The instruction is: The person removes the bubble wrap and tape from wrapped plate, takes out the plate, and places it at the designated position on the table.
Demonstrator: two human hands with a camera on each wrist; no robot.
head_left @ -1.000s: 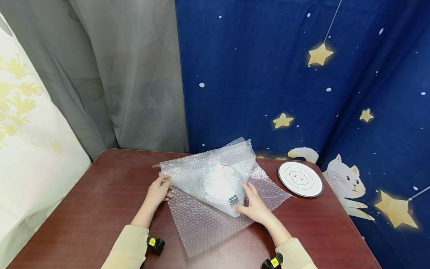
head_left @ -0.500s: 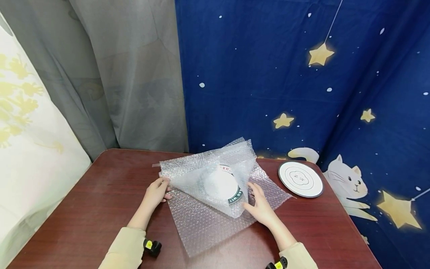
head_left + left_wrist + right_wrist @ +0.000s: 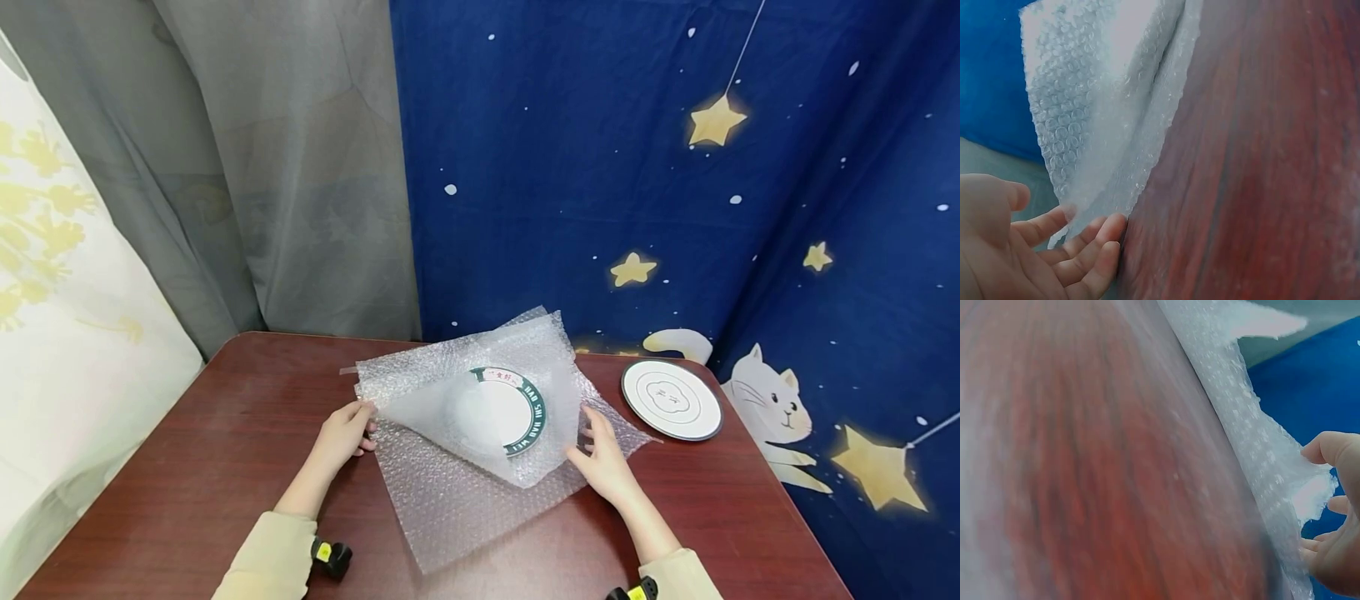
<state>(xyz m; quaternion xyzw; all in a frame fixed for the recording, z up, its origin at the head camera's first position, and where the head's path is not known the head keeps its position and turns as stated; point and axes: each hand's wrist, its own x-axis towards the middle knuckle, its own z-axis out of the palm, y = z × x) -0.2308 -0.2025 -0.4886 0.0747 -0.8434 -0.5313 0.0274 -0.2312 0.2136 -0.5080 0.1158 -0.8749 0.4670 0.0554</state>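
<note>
A round plate (image 3: 516, 412) with a white middle and a dark green lettered rim lies on a sheet of bubble wrap (image 3: 442, 525). A folded-over flap of the wrap covers its left part. My left hand (image 3: 341, 435) is at the wrap's left corner; in the left wrist view its fingers (image 3: 1088, 253) touch the wrap's edge, with the thumb apart. Beside the wrap's right edge is my right hand (image 3: 609, 462), thumb and fingers spread. In the right wrist view the right hand (image 3: 1338, 519) is close against that edge; whether it touches is unclear.
A second white plate (image 3: 670, 400) with a dark rim and line drawing stands apart at the right of the reddish-brown table (image 3: 225, 467). Grey and blue curtains (image 3: 570, 167) hang just behind the table's far edge.
My right hand has moved right, and the wrap's right flap has shifted that way too. More of the plate's green lettered rim shows. My left hand has drifted slightly left and down.
</note>
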